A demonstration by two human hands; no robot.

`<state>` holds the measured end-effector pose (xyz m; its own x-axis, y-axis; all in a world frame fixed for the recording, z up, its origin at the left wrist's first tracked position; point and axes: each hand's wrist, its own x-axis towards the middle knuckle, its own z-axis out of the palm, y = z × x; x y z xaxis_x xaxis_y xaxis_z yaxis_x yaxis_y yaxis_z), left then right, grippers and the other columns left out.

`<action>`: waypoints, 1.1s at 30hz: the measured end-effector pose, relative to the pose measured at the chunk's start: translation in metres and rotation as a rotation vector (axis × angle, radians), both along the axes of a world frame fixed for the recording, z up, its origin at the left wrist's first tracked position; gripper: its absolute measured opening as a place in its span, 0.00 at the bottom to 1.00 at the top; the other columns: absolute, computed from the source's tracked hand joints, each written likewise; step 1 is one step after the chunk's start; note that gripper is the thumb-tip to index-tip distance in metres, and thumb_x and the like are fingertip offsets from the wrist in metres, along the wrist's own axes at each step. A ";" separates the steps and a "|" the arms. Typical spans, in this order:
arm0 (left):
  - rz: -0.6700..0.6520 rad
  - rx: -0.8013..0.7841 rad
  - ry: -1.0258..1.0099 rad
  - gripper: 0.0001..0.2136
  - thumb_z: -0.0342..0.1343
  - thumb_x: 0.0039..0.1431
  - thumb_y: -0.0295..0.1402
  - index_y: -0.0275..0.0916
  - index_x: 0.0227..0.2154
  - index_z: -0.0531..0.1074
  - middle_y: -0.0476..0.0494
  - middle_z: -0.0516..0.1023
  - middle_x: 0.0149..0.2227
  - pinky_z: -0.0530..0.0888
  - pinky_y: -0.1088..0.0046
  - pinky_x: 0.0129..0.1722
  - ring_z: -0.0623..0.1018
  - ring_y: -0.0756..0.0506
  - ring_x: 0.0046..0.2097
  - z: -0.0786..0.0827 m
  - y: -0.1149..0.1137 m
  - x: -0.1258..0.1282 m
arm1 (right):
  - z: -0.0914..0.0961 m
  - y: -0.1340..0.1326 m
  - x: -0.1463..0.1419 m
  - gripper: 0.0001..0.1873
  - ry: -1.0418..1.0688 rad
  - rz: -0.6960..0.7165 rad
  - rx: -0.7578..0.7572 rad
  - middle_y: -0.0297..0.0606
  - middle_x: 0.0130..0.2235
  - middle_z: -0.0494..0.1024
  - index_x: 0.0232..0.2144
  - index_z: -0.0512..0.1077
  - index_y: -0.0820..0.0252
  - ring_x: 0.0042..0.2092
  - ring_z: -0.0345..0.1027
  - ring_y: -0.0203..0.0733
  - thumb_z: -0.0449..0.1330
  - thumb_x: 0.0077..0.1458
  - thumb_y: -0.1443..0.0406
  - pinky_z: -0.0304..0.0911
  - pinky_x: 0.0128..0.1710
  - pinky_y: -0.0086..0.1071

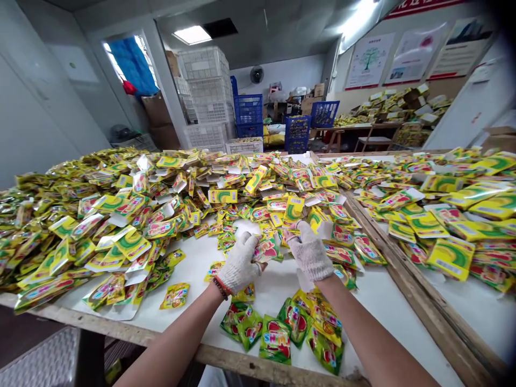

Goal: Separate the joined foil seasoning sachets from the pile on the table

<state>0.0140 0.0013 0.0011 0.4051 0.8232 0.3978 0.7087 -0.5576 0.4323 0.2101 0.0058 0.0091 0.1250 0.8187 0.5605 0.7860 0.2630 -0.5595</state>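
Both my hands wear white knit gloves over a white table [278, 285] heaped with small snack packets. My left hand [241, 262] is closed on a green and red packet [266, 250] held just above the table. My right hand [309, 250] is closed round the other end of the same bundle, and its fingertips are hidden among the packets. Below my wrists lies a loose row of green and red packets [282, 333] near the front edge. A big heap of yellow and green packets [133, 209] covers the table's left and back.
A second table [475, 306] at the right, behind a wooden rail [407, 285], carries larger yellow packets [451, 258]. White crates [205, 91] and blue crates [248, 110] are stacked at the back. Cardboard boxes pile up at the far right wall.
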 end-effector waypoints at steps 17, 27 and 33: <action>-0.047 0.005 -0.169 0.18 0.59 0.46 0.31 0.39 0.43 0.67 0.44 0.64 0.41 0.70 0.69 0.40 0.69 0.45 0.41 0.001 -0.014 0.007 | 0.004 0.000 -0.006 0.07 -0.208 0.178 0.230 0.41 0.36 0.74 0.36 0.68 0.59 0.40 0.69 0.44 0.50 0.58 0.68 0.64 0.43 0.36; -0.050 0.074 -0.181 0.23 0.58 0.47 0.31 0.39 0.49 0.65 0.42 0.63 0.43 0.70 0.68 0.42 0.68 0.44 0.43 -0.001 -0.013 0.001 | 0.005 -0.007 -0.007 0.25 -0.155 0.305 0.146 0.47 0.48 0.72 0.51 0.65 0.59 0.51 0.65 0.48 0.51 0.49 0.75 0.62 0.53 0.43; -0.051 0.080 -0.166 0.27 0.58 0.46 0.29 0.41 0.52 0.63 0.42 0.63 0.44 0.69 0.68 0.44 0.68 0.43 0.45 0.001 -0.012 -0.003 | 0.011 -0.007 -0.001 0.13 -0.081 0.172 0.047 0.43 0.40 0.75 0.39 0.69 0.60 0.42 0.69 0.47 0.58 0.48 0.67 0.65 0.43 0.39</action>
